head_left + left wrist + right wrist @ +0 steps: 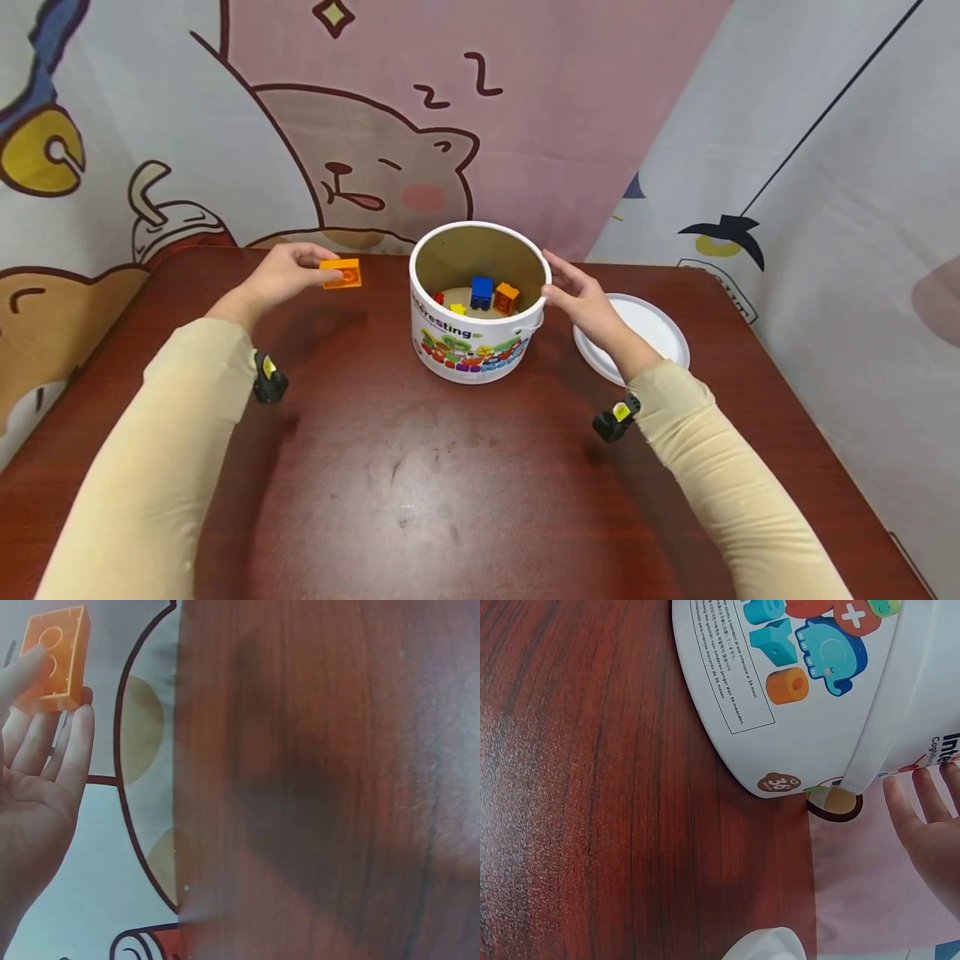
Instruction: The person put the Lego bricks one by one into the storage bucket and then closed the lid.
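An orange toy building block [341, 273] is pinched between the thumb and fingers of my left hand [279, 275], held up left of the bucket. Its hollow underside with round tubes faces the left wrist view, where the thumb lies across the block [75, 656]. My right hand [585, 304] rests its fairly straight fingers against the right side of the white bucket [480, 346], close to the rim. Inside the bucket are a blue block [482, 293], another orange block [506, 298], a yellow piece [457, 309] and a red piece [438, 297], the last two partly hidden by the wall.
Right of the bucket, a round white lid [660, 333] lies on the dark red wooden table [450, 492], partly behind my right forearm. A cartoon-printed cloth [555, 108] hangs along the table's far edge. The bucket's handle [534, 325] hangs at its side.
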### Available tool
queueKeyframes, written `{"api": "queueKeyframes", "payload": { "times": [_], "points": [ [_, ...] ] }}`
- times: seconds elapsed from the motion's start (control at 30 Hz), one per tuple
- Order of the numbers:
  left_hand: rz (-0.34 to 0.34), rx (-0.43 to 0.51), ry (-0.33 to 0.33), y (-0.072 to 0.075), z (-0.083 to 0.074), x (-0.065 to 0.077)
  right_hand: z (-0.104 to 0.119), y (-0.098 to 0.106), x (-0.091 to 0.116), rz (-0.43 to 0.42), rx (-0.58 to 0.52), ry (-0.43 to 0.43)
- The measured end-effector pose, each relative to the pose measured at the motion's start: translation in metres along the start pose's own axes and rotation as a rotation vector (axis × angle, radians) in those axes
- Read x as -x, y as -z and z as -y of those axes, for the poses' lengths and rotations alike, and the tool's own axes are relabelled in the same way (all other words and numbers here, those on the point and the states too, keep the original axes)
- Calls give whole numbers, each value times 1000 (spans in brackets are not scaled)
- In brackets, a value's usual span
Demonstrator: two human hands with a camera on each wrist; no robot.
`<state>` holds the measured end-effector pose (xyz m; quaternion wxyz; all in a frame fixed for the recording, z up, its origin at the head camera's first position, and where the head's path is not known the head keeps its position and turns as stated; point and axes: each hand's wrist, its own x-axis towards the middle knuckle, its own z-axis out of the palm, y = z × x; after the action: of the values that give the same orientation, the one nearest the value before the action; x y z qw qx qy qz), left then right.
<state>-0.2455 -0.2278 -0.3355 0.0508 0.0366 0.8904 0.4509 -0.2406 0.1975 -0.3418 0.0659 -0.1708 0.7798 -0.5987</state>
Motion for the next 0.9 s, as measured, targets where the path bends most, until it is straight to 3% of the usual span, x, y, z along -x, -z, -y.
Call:
{"api": "queueKeyframes", "payload": {
  "times": [0.2, 0.5, 0.7, 0.9],
  "points": [
    [-15, 18, -30, 6, -12, 4, 0, 0, 0, 3, 12, -8],
    [7, 11, -20, 9, -29, 4, 1, 0, 0, 0, 2, -4],
    [20, 41, -56, 7, -45, 4, 0, 0, -1, -1, 2, -4],
    [-24, 57, -99, 1, -59, 3, -2, 1, -1, 3, 7, 3]
  ]
}}
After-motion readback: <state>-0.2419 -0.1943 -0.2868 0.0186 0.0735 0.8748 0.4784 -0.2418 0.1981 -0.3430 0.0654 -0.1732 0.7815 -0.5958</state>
